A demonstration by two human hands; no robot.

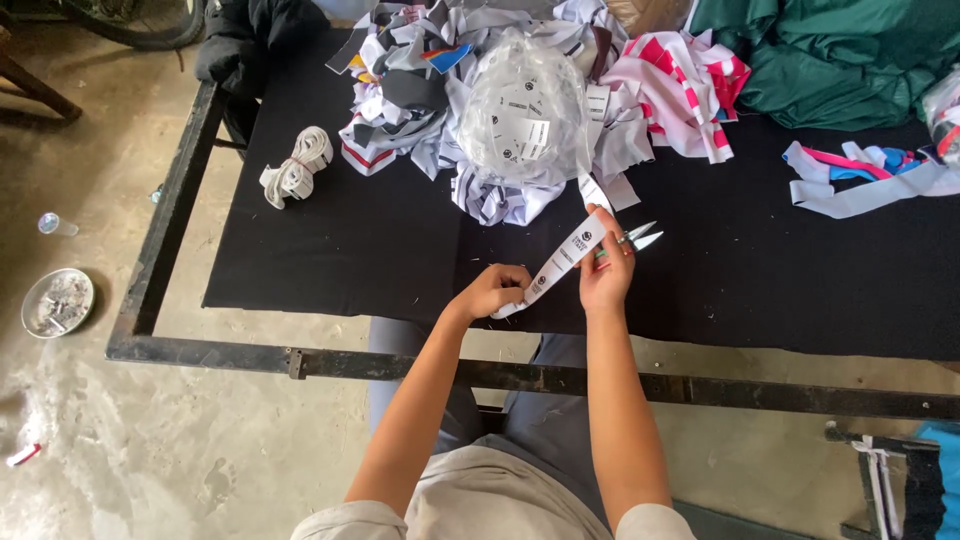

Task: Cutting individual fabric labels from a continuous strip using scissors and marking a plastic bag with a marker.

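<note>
Btwn hands: white label strip

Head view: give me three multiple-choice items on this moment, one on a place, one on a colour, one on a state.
1. Where does the rolled white band lie?
A. On the black tabletop, left of the fabric pile
B. On the floor
C. Under the green cloth

2. What colour is the strip held between both hands?
A. Red
B. White
C. Green

3. What does the right hand also hold?
A. Nothing
B. Small snips
C. A bowl

Answers: 1 A, it rests on the tabletop. 2 B, white with dark print. 3 B, blades jut from the right hand; left hand pinches the strip's lower end.
</note>
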